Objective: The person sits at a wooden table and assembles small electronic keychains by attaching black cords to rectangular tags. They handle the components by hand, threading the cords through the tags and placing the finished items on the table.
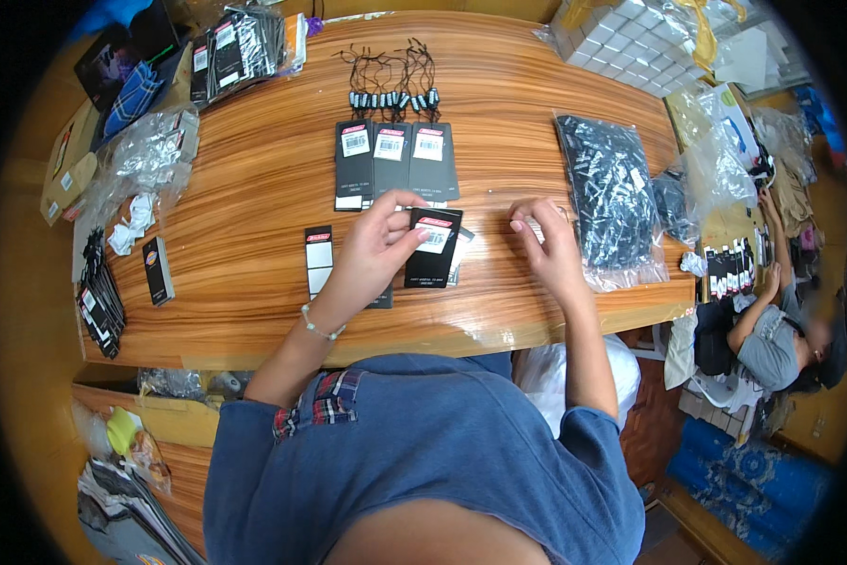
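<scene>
My left hand (378, 243) holds a black paper hang tag (433, 247) with a white barcode label by its upper left corner, just above the wooden table (254, 198). More tags lie partly hidden under that hand and tag. My right hand (544, 241) rests on the table to the right, fingers curled on something small and pale that I cannot make out, beside a clear bag of black tags (610, 193). Three black hang tags (392, 162) lie in a row farther back, below a bunch of black string loops (391, 83). Another tag (318, 258) lies left of my left hand.
Stacks of black tags sit at the table's left edge (100, 294) and far left corner (238, 47). A single tag (158, 270) and crumpled clear plastic (148, 155) lie on the left. White boxes (621, 38) stand at the back right. Another person (772, 330) works at the right.
</scene>
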Action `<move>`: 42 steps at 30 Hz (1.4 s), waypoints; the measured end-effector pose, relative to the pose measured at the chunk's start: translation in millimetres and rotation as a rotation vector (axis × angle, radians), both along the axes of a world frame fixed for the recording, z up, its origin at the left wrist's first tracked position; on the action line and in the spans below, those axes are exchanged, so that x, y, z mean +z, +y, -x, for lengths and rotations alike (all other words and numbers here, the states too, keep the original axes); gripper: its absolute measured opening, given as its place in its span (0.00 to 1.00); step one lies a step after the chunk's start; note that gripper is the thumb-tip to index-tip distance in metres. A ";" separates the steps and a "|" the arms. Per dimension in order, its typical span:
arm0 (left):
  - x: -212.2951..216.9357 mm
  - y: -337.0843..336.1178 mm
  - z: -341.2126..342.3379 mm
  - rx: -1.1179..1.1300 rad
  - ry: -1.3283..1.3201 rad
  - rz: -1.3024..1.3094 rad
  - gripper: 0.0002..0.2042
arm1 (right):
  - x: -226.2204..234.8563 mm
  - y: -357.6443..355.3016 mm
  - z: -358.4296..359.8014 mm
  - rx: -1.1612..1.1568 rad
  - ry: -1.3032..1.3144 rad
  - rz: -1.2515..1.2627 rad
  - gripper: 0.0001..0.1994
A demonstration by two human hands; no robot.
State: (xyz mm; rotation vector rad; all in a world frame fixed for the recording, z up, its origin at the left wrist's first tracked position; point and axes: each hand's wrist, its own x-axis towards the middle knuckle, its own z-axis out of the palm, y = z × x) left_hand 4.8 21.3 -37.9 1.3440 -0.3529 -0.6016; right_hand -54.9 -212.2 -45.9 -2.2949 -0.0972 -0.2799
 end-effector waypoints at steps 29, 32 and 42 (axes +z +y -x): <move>20.7 -19.8 11.3 -0.015 -0.307 -0.169 0.07 | 19.4 75.4 8.3 -0.182 -0.233 -0.344 0.05; 16.9 -19.0 12.8 -0.007 -0.394 -0.211 0.08 | 21.6 75.2 8.2 -0.183 -0.210 -0.355 0.05; 23.2 -21.5 17.3 0.021 -0.500 -0.277 0.08 | 26.0 73.4 9.8 -0.213 -0.083 -0.564 0.06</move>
